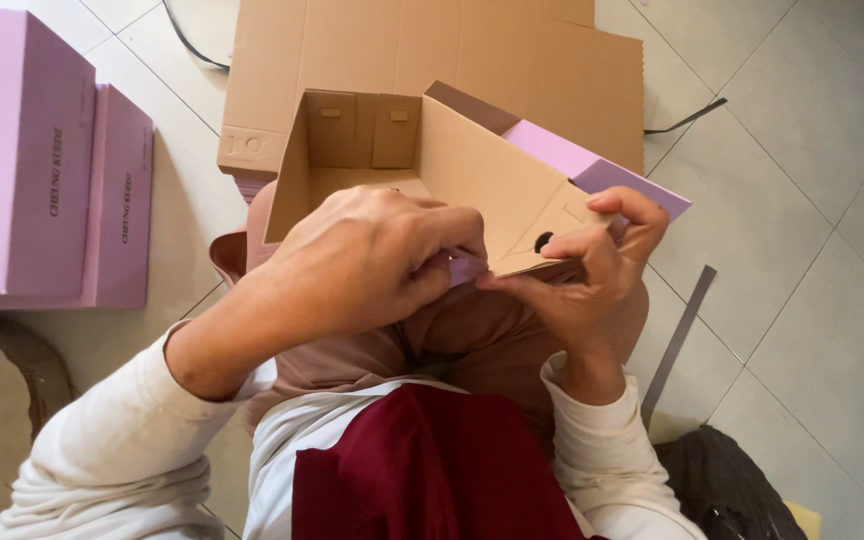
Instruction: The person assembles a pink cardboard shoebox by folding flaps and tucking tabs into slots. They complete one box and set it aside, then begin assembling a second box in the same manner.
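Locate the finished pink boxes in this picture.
In the head view, two pink boxes stand on the tiled floor at the far left, left of the flat cardboard.

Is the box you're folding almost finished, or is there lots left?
Partly done. The far wall of the half-folded box already stands, with two tabs tucked in. Right now the left hand and right hand pinch a pink flap at the near corner. The pink lid side is open. Finished pink boxes wait nearby, and flat cardboard lies behind.
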The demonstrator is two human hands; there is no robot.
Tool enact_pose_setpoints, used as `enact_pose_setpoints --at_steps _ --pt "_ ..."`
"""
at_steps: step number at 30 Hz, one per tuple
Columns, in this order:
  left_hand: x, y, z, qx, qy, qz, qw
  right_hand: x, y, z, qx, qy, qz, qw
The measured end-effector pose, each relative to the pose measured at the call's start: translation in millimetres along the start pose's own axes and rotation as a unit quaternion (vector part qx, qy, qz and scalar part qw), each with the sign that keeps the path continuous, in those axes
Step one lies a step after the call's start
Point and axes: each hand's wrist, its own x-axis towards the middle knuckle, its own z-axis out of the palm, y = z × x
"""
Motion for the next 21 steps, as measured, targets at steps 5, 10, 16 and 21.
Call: enact_pose_setpoints --at_steps 5,10,16,21 --pt "-6 8 1 0.029 -0.013 0.046 0.998 2 -7 -4 0.062 0.008 0.018 0.998" --pt "-9 9 3 0.062 -0.036 0.077 0.995 9 -3 -5 0.087 0.012 -0.003 0.996" --pt "-8 14 11 0.072 -0.031 0.107 0.991 12 -1 1 0.036 0.013 0.01 0.999" --pt "-9 10 16 0.016 0.002 0.092 0.996 24 -1 11 0.028 0.003 -0.034 0.999"
